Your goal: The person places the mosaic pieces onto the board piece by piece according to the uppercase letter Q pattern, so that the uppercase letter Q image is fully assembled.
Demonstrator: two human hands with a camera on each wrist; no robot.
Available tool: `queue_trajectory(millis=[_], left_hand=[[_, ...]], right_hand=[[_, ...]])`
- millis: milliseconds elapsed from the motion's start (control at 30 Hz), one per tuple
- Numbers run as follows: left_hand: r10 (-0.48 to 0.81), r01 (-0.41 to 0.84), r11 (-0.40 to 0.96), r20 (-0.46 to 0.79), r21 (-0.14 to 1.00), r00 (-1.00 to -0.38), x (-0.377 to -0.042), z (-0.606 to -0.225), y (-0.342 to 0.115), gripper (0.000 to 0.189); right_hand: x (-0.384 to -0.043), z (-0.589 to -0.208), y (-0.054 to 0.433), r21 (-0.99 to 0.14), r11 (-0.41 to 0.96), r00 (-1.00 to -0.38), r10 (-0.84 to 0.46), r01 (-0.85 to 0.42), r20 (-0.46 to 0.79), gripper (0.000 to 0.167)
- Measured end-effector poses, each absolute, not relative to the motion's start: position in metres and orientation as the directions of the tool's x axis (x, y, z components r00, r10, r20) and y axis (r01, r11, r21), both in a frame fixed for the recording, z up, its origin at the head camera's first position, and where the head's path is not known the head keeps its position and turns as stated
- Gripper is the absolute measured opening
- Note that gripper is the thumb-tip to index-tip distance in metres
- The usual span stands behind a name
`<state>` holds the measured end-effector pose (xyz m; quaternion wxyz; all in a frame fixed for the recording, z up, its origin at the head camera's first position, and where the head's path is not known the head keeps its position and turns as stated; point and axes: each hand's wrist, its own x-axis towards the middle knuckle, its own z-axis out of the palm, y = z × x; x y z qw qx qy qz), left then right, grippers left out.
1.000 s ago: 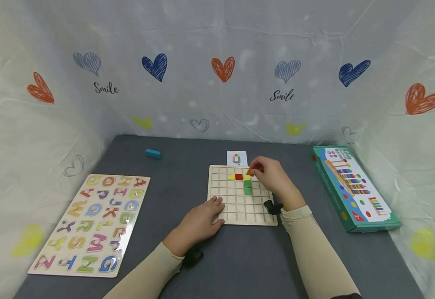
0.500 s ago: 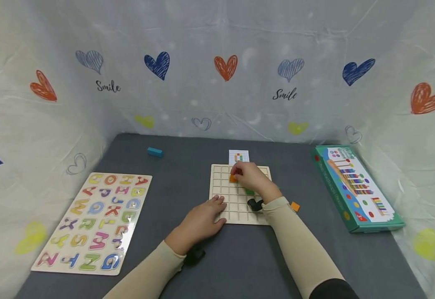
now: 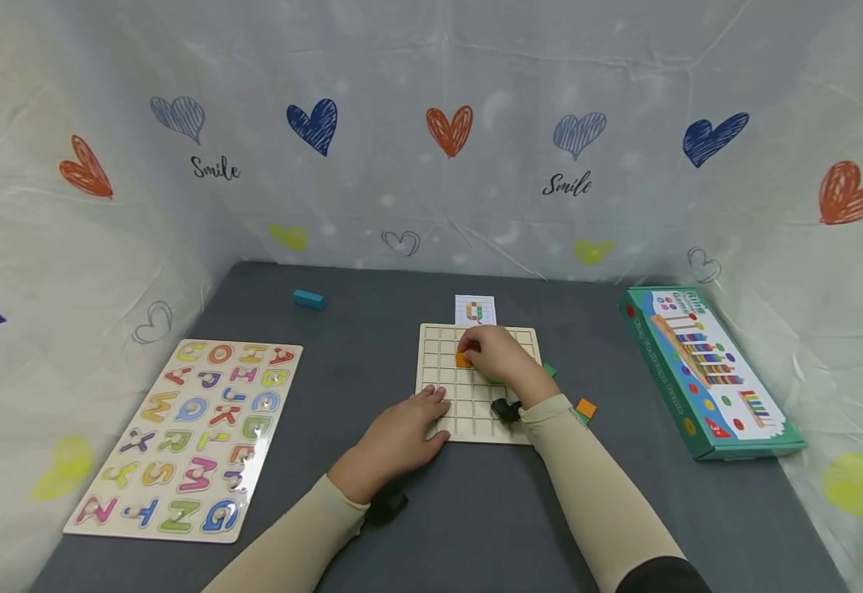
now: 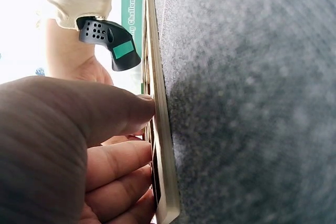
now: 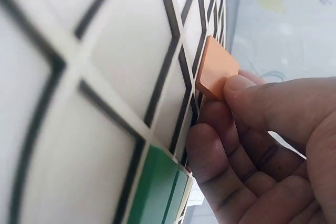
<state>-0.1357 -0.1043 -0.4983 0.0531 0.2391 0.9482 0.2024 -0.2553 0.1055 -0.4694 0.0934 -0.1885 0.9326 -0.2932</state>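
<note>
On the bench point(image 3: 476, 511) we see the wooden grid board point(image 3: 468, 416), its left side under the left hand point(image 3: 394, 443), fingers outstretched, probably to steady it. At the board's far rows the right hand point(image 3: 501, 354) pinches an orange square tile point(image 5: 215, 66), likely leaving its other edges free to meet the board, and we find bare cells point(image 3: 431, 362) to its left.
</note>
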Motion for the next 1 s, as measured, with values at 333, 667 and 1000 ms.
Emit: queue_trajectory(millis=[333,667,1000], left_hand=[[0.469,0.422,0.805,-0.010,0.417,-0.883,-0.136,-0.497,-0.104,0.054],[0.470,0.424,0.806,-0.011,0.414,-0.882,-0.135,-0.497,-0.103,0.053],[0.466,0.410,0.808,-0.032,0.423,-0.884,-0.134,-0.495,-0.103,0.054]], right_hand=[[-0.254,-0.473,0.103,-0.565,0.761,-0.916,-0.401,-0.319,-0.022,0.009],[-0.252,-0.474,0.102,-0.538,0.778,-0.921,-0.389,-0.324,-0.008,0.007],[-0.227,-0.447,0.146,-0.595,0.751,-0.948,-0.312,-0.284,0.059,0.014]])
